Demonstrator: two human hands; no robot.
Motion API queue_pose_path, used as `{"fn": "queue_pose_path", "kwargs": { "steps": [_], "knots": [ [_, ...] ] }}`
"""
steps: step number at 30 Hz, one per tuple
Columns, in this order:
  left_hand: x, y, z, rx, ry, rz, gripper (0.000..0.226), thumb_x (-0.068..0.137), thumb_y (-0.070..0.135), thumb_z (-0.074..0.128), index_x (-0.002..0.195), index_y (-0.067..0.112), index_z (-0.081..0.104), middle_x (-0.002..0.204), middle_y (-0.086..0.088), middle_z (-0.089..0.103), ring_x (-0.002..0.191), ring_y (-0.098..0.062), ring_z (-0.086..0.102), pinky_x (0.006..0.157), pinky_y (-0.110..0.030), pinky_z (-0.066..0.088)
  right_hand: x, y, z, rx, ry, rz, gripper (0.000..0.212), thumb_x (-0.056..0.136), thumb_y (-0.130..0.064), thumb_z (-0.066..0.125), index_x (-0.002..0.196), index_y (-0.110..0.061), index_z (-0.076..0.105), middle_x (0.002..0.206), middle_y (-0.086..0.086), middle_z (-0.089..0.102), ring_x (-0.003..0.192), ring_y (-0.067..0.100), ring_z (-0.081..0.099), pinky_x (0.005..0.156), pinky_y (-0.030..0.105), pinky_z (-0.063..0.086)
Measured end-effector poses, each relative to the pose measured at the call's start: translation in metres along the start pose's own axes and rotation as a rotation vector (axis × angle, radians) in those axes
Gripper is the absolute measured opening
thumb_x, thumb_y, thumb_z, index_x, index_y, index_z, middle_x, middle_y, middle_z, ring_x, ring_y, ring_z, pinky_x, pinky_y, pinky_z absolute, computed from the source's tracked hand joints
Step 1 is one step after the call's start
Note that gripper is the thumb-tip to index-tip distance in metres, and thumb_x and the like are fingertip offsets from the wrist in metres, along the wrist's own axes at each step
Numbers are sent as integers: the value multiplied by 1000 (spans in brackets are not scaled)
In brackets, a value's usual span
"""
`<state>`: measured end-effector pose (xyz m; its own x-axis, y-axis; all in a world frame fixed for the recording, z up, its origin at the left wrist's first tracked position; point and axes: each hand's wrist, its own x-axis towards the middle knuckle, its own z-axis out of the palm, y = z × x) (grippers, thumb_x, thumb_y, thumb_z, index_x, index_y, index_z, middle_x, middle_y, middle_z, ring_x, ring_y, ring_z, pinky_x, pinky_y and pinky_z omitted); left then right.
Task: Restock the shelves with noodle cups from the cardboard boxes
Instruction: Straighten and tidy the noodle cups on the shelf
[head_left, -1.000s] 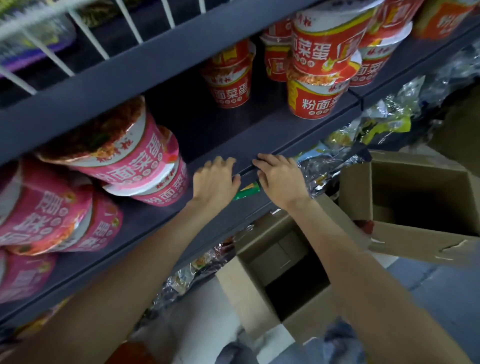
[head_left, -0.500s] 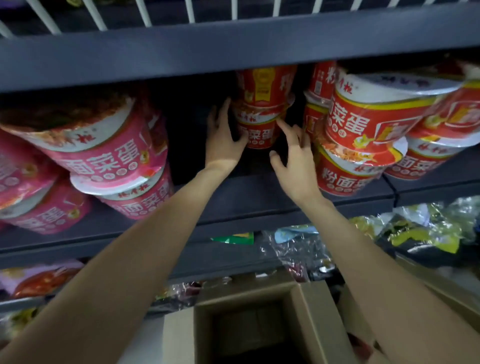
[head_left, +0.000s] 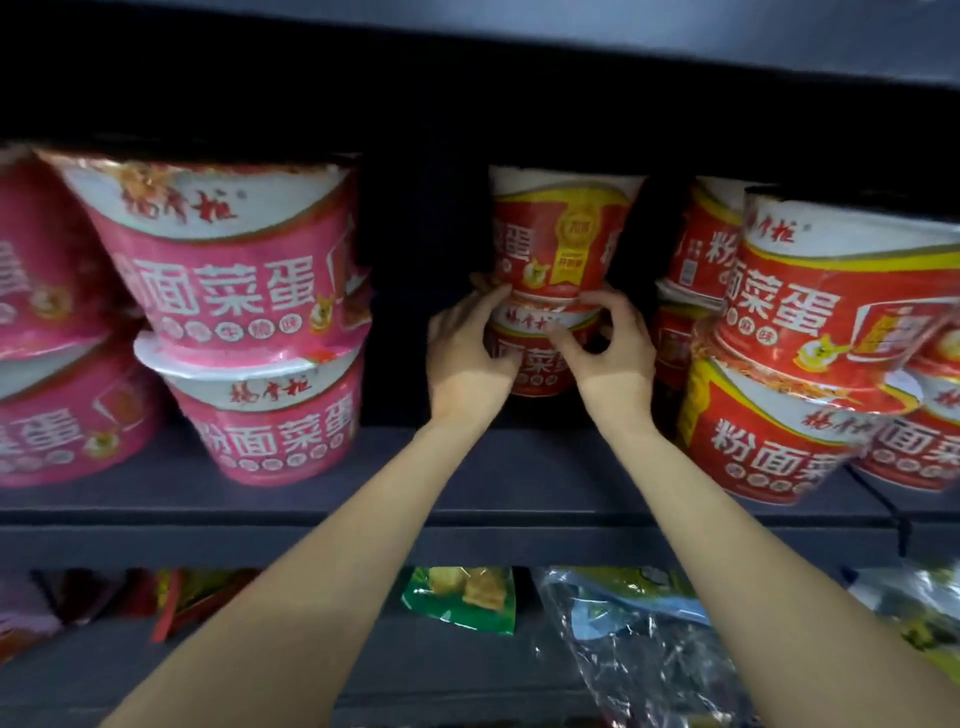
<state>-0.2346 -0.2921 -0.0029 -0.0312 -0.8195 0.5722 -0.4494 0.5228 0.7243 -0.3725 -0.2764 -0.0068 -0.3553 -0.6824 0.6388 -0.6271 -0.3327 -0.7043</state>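
Both hands have closed in since half a second ago: left grip (head_left: 467, 358) and right grip (head_left: 613, 353) now clasp the lower red paper noodle cup (head_left: 540, 358) of the stack on the dark grey metal shelf (head_left: 311, 499).

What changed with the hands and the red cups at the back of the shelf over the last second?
Both hands left the shelf's front edge and reached to the back. The left hand and right hand now grip the lower red cup of the rear stack, fingers curled at its rim; the upper red cup remains on top. The pink cups and front red cups stayed stacked.
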Motion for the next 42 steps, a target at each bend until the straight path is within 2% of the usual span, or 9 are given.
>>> {"fn": "queue_pose_path", "kwargs": {
  "steps": [5,8,16,21,29,34,38,40,42],
  "knots": [
    [-10,-22,-10,263,301,155,40,83,33,68,121,23,61,118,-16,48,112,-31,42,86,-34,41,-7,-8,23,72,-27,-77,39,78,-48,70,109,-28,56,118,-7,60,109,10,57,92,36,51],
    [-8,-34,-8,414,391,300,41,81,27,68,119,14,60,118,-18,46,107,-32,42,81,-39,43,-9,-10,38,54,-9,-104,36,83,-46,67,112,-27,56,122,-6,57,110,11,56,91,36,51],
    [16,-64,-20,767,280,382,85,52,13,84,128,3,49,120,-21,52,113,-34,42,82,-43,50,4,-27,70,-1,7,-14,37,82,-39,70,114,-23,60,130,-1,50,110,17,56,78,25,41],
    [9,-59,-20,810,244,378,80,57,14,80,129,1,48,124,-22,53,116,-38,50,88,-43,47,4,-46,60,12,69,-106,43,82,-24,67,122,-18,52,127,7,49,115,24,49,93,38,44],
    [3,-56,-21,849,267,499,59,57,20,79,110,-1,62,105,-20,59,96,-33,49,84,-38,30,23,-92,89,-338,4,56,89,77,-66,60,132,-1,34,134,18,40,125,35,38,106,47,30],
    [3,-55,-21,824,241,515,61,51,13,76,110,5,64,113,-17,60,96,-33,59,85,-38,44,46,-86,92,-320,-43,213,124,62,-73,67,149,-4,12,144,17,35,130,35,36,108,49,28],
    [3,-54,-22,764,209,469,75,50,10,76,123,9,58,118,-15,57,101,-33,58,86,-41,45,49,-77,74,-95,-128,199,92,57,-68,74,124,-9,54,121,9,62,110,26,60,96,38,48],
    [2,-53,-24,724,214,452,74,51,8,77,123,12,58,117,-14,57,101,-32,57,86,-42,46,46,-70,59,90,-208,149,71,65,-48,82,121,-16,50,124,6,62,112,20,59,97,35,48],
    [1,-52,-24,700,221,444,71,52,7,78,120,13,59,116,-13,58,99,-32,58,84,-40,46,49,-65,48,147,-273,109,86,66,-45,83,135,-17,39,131,5,57,118,19,56,100,37,46]
  ]
}}
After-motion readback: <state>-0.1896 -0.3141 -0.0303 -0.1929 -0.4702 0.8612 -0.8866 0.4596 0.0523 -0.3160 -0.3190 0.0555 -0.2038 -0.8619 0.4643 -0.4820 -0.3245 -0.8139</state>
